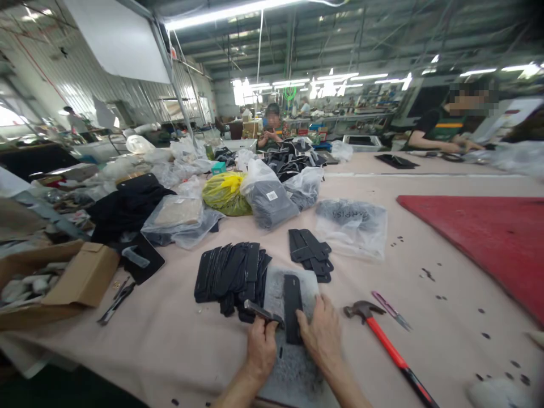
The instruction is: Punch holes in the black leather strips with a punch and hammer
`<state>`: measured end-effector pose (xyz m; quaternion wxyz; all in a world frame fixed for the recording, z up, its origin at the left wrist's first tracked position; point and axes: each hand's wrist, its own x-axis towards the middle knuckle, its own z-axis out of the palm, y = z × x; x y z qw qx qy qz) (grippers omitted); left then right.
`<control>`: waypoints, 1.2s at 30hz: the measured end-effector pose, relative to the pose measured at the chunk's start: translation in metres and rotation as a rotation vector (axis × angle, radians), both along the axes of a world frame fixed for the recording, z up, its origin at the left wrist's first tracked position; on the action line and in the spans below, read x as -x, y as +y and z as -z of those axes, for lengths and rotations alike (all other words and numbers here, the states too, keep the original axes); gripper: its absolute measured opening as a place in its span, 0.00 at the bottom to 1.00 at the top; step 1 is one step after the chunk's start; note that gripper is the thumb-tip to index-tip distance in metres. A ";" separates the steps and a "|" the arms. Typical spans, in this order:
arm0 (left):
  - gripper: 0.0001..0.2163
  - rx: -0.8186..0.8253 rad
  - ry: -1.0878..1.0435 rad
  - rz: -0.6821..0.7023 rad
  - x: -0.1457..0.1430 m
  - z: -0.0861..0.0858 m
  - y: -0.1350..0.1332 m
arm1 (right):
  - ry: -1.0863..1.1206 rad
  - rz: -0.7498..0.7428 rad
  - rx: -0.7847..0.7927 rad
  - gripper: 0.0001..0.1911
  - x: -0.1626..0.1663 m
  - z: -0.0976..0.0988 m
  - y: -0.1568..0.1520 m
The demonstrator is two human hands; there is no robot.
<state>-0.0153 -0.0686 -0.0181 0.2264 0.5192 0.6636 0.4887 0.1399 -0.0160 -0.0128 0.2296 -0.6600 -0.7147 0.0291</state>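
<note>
My left hand (261,344) is closed around a metal punch (260,310), pinching it close to the left edge of a black strip (292,306). That strip lies on a worn grey board (276,283) and has a small slot near its far end. On the strip's right side rests my right hand (322,328), thumb at its edge and other fingers stretched flat over the board. Left of the board is a large pile of similar black pieces (232,272). A smaller stack of black pieces (310,252) lies beyond the board.
To the right lie a claw hammer (382,334) with a red handle and thread snips (391,310). A red sheet (480,238) covers the far right. Plastic bags (270,198) stand behind; a cardboard box (80,277) and pliers (117,300) are at left. Two people work across the table.
</note>
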 end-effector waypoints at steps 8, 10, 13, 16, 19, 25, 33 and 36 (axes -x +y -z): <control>0.10 0.051 -0.087 0.001 -0.001 0.004 -0.001 | -0.032 -0.046 0.012 0.29 0.019 0.003 0.001; 0.10 0.061 -0.114 -0.007 -0.001 0.002 -0.001 | 0.038 -0.007 0.111 0.32 0.006 0.006 0.009; 0.10 0.078 -0.146 0.012 -0.001 -0.001 0.000 | 0.111 0.115 0.379 0.37 -0.024 0.006 0.029; 0.11 0.095 -0.166 0.016 0.000 -0.002 0.002 | 0.184 0.099 0.560 0.32 -0.049 -0.003 0.055; 0.11 0.092 -0.181 0.033 0.000 -0.003 0.002 | 0.292 0.032 0.481 0.29 -0.058 -0.024 0.087; 0.13 0.093 -0.205 0.066 0.000 -0.010 0.001 | 0.038 0.169 0.077 0.36 -0.007 -0.094 0.143; 0.16 0.090 -0.255 0.092 0.000 -0.014 0.002 | -0.327 -0.801 0.255 0.20 0.175 -0.148 0.097; 0.13 0.098 -0.261 0.073 -0.002 -0.006 0.003 | -0.459 -0.972 0.280 0.19 0.228 -0.142 0.069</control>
